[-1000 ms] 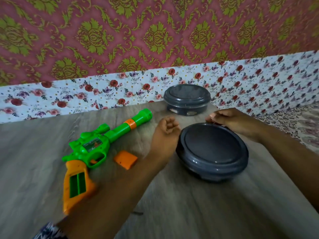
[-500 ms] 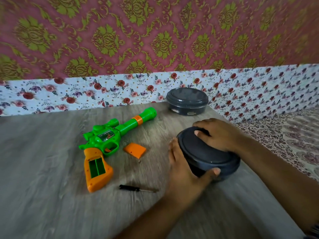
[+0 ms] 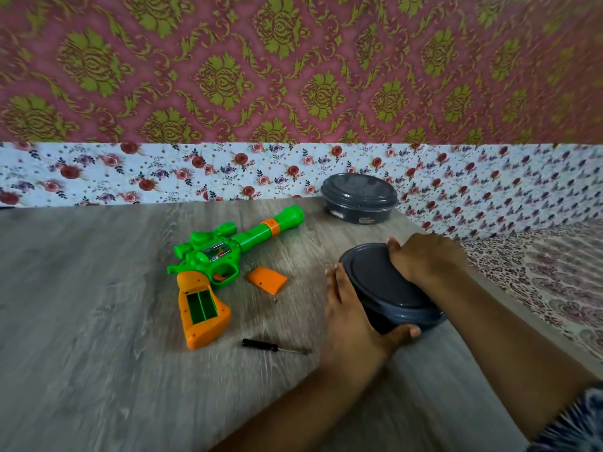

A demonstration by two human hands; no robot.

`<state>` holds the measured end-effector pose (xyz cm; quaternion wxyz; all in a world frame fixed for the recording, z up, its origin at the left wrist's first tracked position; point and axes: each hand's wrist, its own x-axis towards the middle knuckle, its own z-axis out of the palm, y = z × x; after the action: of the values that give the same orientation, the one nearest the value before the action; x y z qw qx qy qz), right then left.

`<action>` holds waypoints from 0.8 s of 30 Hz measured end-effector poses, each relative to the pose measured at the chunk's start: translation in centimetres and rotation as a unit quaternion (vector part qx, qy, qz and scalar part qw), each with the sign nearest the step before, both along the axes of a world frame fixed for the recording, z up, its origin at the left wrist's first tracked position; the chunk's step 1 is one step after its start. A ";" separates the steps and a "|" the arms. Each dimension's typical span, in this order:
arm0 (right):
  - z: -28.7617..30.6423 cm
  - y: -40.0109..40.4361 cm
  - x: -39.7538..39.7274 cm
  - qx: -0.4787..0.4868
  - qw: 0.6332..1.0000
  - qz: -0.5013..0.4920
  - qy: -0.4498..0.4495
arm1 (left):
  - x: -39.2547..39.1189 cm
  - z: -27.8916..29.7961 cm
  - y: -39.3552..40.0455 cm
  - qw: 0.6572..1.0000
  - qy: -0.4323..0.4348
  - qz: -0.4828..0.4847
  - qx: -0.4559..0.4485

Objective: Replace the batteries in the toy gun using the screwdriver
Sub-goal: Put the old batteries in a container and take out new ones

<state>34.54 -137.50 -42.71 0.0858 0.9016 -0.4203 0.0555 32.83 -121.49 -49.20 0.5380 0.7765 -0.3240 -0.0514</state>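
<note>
A green and orange toy gun [image 3: 225,256] lies on the wooden table, its grip showing an open green battery bay with nothing in it. The orange battery cover [image 3: 266,279] lies just right of the gun, a small screw beside it. A black-handled screwdriver [image 3: 272,346] lies nearer to me. My left hand [image 3: 350,316] grips the near-left side of a round dark grey lidded container [image 3: 388,285], thumb hooked under its front. My right hand [image 3: 424,257] grips the container's far edge and lid.
A second dark grey lidded container [image 3: 359,197] stands at the back by the floral wall. The table's [image 3: 98,321] right edge runs diagonally past the containers, with patterned fabric [image 3: 561,272] beyond it.
My left hand went from a loose fist beside the container to gripping its side. My right hand moved from the far rim onto the lid. The camera view shifted, bringing the screwdriver into sight.
</note>
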 end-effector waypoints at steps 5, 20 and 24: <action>0.1 0.5 0.4 -0.028 1.000 -0.003 -0.005 | 0.1 0.2 0.3 1.000 0.013 0.005 0.002; 0.0 -2.1 1.2 0.032 0.980 0.191 -0.050 | 0.3 0.0 0.1 1.000 0.011 0.023 -0.009; 0.3 -1.5 1.7 0.028 0.944 0.327 -0.017 | 0.1 -0.3 -0.4 0.999 -0.005 -0.050 -0.016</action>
<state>36.19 -139.03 -42.38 0.0308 0.9904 -0.1047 0.0843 32.93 -121.89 -49.45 0.5456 0.7510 -0.3657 -0.0687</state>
